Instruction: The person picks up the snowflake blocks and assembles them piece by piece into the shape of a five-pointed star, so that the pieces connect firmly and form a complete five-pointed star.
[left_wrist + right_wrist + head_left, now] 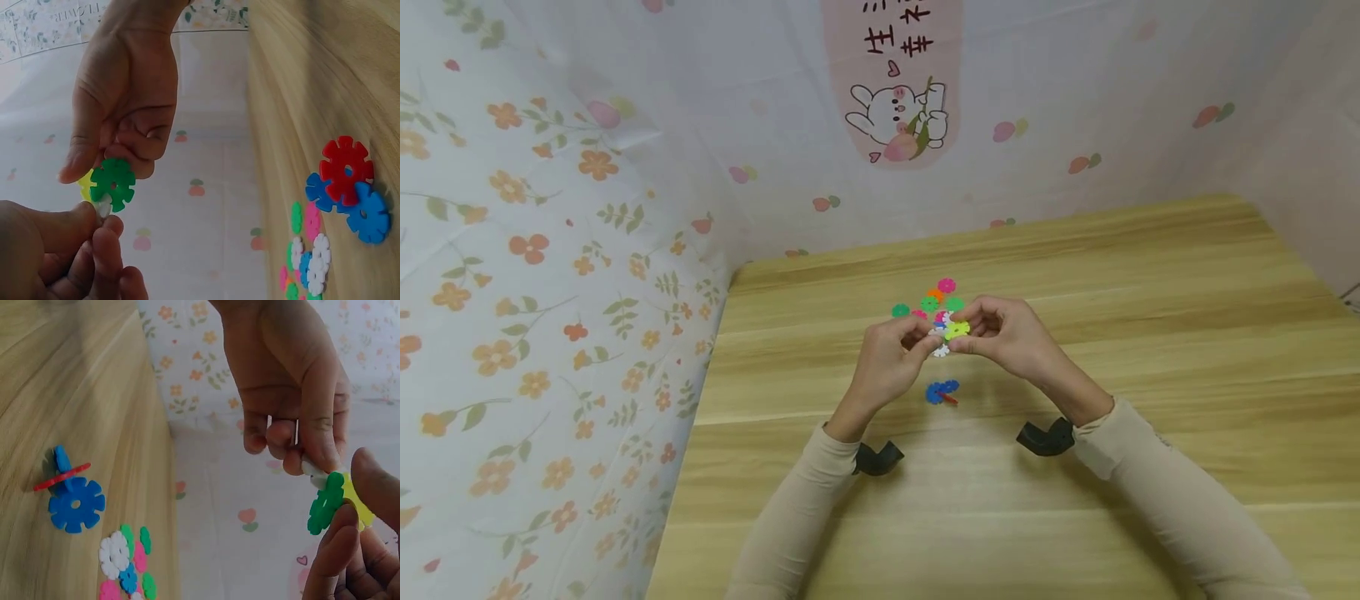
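Note:
My left hand (887,358) pinches a white snowflake disc (103,205) between thumb and fingertips. A green disc (326,503) and a yellow disc (957,330) are joined to it in one small cluster, held above the table. On the cluster's other side, my right hand (1011,337) has its thumb and fingers around the yellow and green discs. Both hands face each other, fingertips close together. Much of the white disc is hidden by the left fingers. Below the hands, a separate piece (936,393) lies on the table: two blue discs with a red disc (345,170) slotted across them.
Several loose discs lie just beyond the hands, among them a pink disc (947,285), an orange disc (936,295) and a white disc (114,555). They rest on a wood-grain table (1150,333). Patterned cloth (700,150) hangs along its back and left sides.

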Demonstrator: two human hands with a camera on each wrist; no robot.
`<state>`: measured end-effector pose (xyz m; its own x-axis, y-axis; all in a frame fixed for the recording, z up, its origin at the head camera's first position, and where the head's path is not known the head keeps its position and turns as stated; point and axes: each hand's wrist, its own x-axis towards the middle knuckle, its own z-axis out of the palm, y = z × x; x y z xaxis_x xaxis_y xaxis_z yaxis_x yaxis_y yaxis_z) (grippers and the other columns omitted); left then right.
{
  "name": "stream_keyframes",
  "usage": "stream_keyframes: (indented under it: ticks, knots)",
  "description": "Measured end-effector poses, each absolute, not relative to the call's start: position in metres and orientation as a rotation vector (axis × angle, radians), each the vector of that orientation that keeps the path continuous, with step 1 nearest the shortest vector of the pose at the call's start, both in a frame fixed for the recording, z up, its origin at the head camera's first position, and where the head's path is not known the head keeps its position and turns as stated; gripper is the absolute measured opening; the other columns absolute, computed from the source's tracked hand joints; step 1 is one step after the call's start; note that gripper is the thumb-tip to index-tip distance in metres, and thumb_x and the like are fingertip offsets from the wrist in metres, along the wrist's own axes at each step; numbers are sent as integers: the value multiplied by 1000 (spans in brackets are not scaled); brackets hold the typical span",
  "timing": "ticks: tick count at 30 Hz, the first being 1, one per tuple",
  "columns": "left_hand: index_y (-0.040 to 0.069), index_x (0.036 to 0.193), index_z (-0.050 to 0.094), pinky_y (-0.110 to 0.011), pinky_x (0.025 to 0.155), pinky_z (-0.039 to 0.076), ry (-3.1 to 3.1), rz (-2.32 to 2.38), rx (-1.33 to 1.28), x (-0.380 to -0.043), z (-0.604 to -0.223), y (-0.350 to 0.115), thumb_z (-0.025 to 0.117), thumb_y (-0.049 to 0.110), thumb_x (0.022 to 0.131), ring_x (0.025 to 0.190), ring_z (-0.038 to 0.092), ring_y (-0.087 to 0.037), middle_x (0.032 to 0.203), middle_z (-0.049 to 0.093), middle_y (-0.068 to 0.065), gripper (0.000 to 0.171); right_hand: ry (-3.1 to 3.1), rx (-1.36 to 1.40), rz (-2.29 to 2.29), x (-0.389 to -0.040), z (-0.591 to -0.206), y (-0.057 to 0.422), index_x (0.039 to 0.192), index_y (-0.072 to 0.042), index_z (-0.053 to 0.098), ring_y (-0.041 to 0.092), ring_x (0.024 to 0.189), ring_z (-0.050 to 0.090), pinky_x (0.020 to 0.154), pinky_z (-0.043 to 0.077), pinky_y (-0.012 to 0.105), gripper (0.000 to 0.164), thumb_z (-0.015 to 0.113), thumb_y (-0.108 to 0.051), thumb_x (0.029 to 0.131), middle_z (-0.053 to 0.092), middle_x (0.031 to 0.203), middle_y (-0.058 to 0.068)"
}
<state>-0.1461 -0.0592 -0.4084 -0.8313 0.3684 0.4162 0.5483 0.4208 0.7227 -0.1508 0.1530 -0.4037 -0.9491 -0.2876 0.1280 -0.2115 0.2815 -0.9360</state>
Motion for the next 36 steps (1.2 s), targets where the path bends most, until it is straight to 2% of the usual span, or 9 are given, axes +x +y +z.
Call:
stream_keyframes:
  ticks: [7, 10, 15, 19, 23, 26, 31, 36]
  knots:
    - [4, 117, 63, -24, 51, 46, -2542, -1485, -778, -151, -420, -65, 69, 7, 95, 59, 60, -17, 74, 66, -3, 23, 2460, -476, -1873, -158, -409, 161, 118, -8, 66, 26, 68, 61, 59, 51, 28, 32, 75, -24, 92, 66, 88, 12]
    - [4, 117, 62, -24, 50, 45, -2597, -1540, -740, -154, -425, -68, 68, 6, 95, 61, 63, -24, 77, 69, -7, 23, 2430, -392, -1982, -165, -413, 168, 121, -7, 64, 26, 65, 58, 58, 51, 28, 30, 69, -24, 96, 66, 86, 10]
    - [5, 114, 62, -24, 52, 43, -2730, -1596, -665, -156, -437, -70, 68, 9, 96, 68, 65, -35, 85, 73, -13, 19, 2364, -199, -2110, -180, -424, 178, 120, -8, 64, 25, 63, 54, 58, 50, 29, 29, 67, -26, 98, 65, 82, 3]
    - [9, 114, 63, -24, 52, 40, -2832, -1571, -572, -159, -451, -70, 68, 11, 96, 64, 61, -24, 84, 73, -7, 18, 2354, -134, -2083, -189, -438, 185, 121, -7, 63, 19, 60, 52, 56, 48, 28, 30, 67, -26, 98, 63, 79, 0]
    - [8, 112, 64, -25, 54, 42, -2905, -1534, -541, -161, -461, -71, 69, 11, 95, 62, 57, -13, 83, 73, -3, 18, 2330, -55, -2038, -196, -454, 188, 123, -6, 61, 13, 57, 48, 54, 46, 29, 34, 67, -28, 98, 60, 82, 7]
    - [9, 110, 64, -25, 55, 44, -2938, -1533, -528, -161, -465, -72, 70, 11, 95, 64, 59, -13, 84, 73, -1, 16, 2318, 17, -1999, -200, -464, 189, 125, -5, 61, 13, 54, 45, 51, 44, 29, 38, 68, -31, 97, 57, 85, 11]
    - [9, 109, 65, -26, 56, 45, -2979, -1549, -493, -161, -470, -72, 69, 11, 95, 68, 62, -15, 84, 73, -1, 14, 2341, 47, -1897, -206, -477, 190, 130, -5, 60, 13, 53, 44, 47, 40, 26, 39, 67, -25, 97, 53, 85, 10]
    - [10, 108, 65, -27, 59, 45, -3008, -1515, -483, -161, -473, -71, 70, 11, 95, 73, 65, -13, 84, 74, 0, 14, 2382, 17, -1787, -209, -484, 189, 134, -8, 60, 15, 55, 46, 47, 42, 26, 40, 68, -19, 97, 49, 86, 11]
